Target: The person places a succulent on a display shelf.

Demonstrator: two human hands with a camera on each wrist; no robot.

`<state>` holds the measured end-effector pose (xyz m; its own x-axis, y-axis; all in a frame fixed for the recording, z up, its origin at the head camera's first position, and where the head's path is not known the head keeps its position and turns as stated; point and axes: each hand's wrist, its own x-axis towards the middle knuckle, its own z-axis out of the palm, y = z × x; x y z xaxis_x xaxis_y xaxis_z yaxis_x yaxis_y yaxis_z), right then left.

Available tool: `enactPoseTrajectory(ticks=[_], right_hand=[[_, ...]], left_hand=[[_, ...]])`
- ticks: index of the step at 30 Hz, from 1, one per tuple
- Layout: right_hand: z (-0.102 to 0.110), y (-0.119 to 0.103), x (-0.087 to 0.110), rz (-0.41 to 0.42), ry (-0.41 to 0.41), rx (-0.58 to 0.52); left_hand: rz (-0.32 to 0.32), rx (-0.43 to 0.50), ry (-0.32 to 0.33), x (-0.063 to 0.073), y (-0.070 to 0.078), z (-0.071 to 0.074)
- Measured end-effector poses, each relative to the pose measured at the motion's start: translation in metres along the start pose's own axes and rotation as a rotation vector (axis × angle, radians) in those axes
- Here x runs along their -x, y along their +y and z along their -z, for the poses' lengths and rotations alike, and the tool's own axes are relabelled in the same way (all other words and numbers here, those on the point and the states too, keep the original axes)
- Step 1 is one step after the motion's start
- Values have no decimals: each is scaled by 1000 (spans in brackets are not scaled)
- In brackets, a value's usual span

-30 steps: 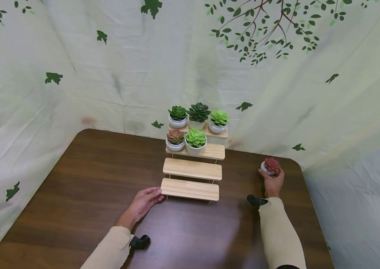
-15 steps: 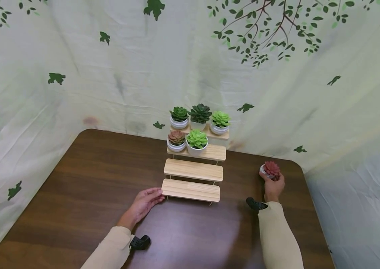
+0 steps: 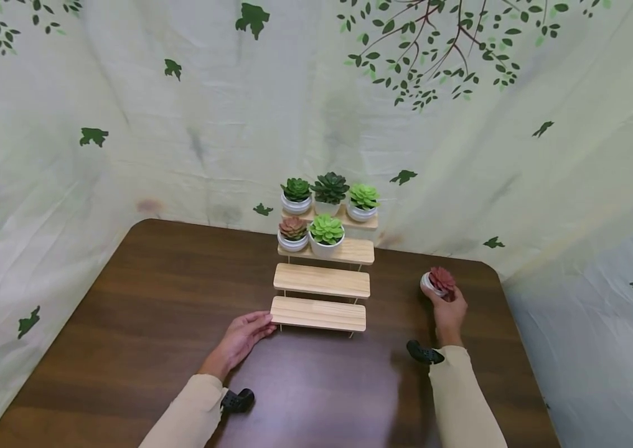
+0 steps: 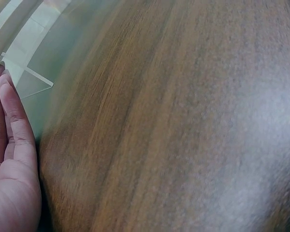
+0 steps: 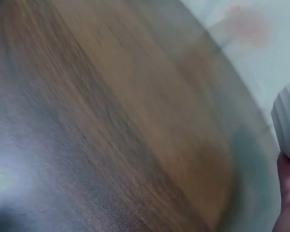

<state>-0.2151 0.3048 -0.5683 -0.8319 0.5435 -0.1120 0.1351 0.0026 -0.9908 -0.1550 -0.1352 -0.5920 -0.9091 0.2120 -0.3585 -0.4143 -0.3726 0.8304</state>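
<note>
My left hand (image 3: 243,339) is at the left end of the lowest step of a tiered wooden display stand (image 3: 318,313), pinching its corner between thumb and fingers. In the left wrist view, the fingertips (image 4: 6,79) meet the step's edge beside its clear support. To the right of the stand, my right hand (image 3: 449,314) grips a potted red succulent (image 3: 442,279) by its white ribbed pot (image 5: 287,123), tilted above the table. On the stand's top step are three green succulents (image 3: 330,188). The second step holds a reddish-brown succulent (image 3: 292,228) and a bright green succulent (image 3: 326,229).
The stand's third step (image 3: 322,280) and lowest step are bare wood. A dark brown wooden table (image 3: 182,274) with rounded corners lies underneath. A pale leaf-printed cloth (image 3: 193,124) hangs behind and at both sides. Black wrist devices (image 3: 424,353) sit below both hands.
My right hand has moved slightly left with the red succulent, towards the stand. My left hand stays at the lowest step, and the plants on the stand have not moved.
</note>
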Motion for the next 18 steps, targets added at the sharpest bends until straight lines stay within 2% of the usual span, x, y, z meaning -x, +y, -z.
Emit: enactPoseTrajectory(ticks=[4, 9, 15, 18], right_hand=[[-1, -14, 6, 29, -69, 71], [-7, -39, 20, 133, -169, 165], [-15, -57, 34, 202, -238, 141], [-22, -78, 49, 217, -283, 130]], left_hand=[[4, 1, 8, -2, 1, -3], [1, -12, 19, -3, 2, -5], [1, 21, 4, -3, 2, -4], [0, 32, -13, -2, 4, -4]])
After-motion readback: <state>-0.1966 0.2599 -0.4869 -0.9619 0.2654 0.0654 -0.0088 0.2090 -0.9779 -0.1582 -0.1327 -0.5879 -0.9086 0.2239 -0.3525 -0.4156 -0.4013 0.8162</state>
